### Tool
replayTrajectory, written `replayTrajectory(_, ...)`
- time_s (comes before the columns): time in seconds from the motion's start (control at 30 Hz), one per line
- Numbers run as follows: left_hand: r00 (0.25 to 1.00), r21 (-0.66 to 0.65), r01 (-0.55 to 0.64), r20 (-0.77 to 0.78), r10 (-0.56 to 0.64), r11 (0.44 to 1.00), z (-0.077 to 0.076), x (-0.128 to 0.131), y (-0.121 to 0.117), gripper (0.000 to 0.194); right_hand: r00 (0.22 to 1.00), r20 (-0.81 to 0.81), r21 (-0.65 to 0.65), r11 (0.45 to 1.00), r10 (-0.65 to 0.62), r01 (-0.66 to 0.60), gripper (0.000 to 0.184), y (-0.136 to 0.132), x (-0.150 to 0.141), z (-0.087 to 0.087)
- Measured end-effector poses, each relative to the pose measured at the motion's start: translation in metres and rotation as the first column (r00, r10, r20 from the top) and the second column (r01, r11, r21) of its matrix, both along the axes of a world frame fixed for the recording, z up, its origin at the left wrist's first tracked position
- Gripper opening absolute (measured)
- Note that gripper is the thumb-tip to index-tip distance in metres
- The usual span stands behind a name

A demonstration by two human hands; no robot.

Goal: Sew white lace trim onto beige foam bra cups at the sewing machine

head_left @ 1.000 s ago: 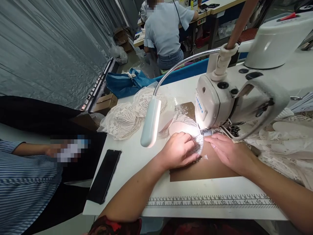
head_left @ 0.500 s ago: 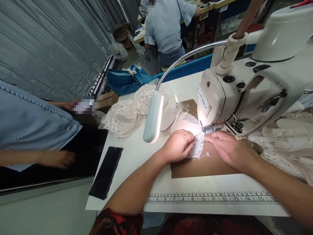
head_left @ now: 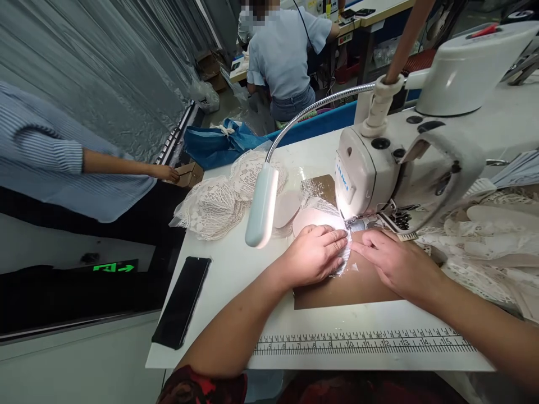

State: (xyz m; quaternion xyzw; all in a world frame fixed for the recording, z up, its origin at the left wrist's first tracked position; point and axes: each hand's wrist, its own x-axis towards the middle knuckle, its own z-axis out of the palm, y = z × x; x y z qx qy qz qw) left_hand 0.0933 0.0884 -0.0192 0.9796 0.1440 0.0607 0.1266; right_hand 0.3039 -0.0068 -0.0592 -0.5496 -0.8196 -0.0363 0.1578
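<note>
My left hand [head_left: 314, 253] lies on a small white lace piece [head_left: 344, 259] just in front of the needle of a white sewing machine [head_left: 379, 168], fingers curled and pressing the lace down. My right hand [head_left: 389, 261] rests flat beside it on the brown plate [head_left: 357, 286], its fingertips touching the lace's right edge near the presser foot. A padded cup [head_left: 314, 217] lies right behind my left hand.
A gooseneck lamp [head_left: 261, 205] hangs over the table. A lace pile [head_left: 214, 202] sits at the left, more lace [head_left: 484, 235] at the right. A black phone [head_left: 182, 300] lies near the left edge, a printed ruler [head_left: 362, 341] along the front. A person in a striped shirt [head_left: 50, 157] stands at the left; another sits behind.
My left hand has slid further over the lace piece toward the needle, covering most of it. The person in the striped shirt has moved and now reaches toward a box.
</note>
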Motion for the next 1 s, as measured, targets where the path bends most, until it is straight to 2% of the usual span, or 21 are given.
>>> replayTrajectory(0.2,0.999,0.050,-0.035,-0.033,0.037,0.998,0.000,0.001,-0.004,0.044,1.000,0.011,0.056,0.998,-0.009,0.009,0.047,0.001,-0.002,0.009)
replayTrajectory(0.37,0.994,0.073,-0.093,-0.053,0.097,0.993,-0.002,0.008,-0.004,0.048,0.993,0.064,0.054,0.994,-0.095,0.091,0.046,0.006,-0.006,0.020)
replayTrajectory(0.57,0.992,0.110,-0.129,0.007,0.129,0.986,-0.008,0.006,-0.002,0.049,0.989,0.019,-0.020,0.989,-0.147,0.147,0.045,0.007,-0.004,0.019)
replayTrajectory(0.67,0.995,0.097,-0.096,0.037,0.093,0.991,-0.009,0.002,-0.002,0.046,0.996,-0.032,-0.048,0.995,-0.088,0.087,0.047,0.004,0.001,0.016)
replayTrajectory(0.87,0.998,0.042,-0.036,0.058,0.034,0.998,-0.005,-0.001,-0.002,0.037,0.991,-0.085,-0.104,0.988,0.104,-0.112,0.044,-0.002,0.011,0.013)
replayTrajectory(1.0,0.996,0.033,-0.025,0.082,0.022,0.999,-0.008,-0.001,-0.003,0.035,0.984,-0.104,-0.139,0.977,0.147,-0.161,0.044,-0.003,0.012,0.012)
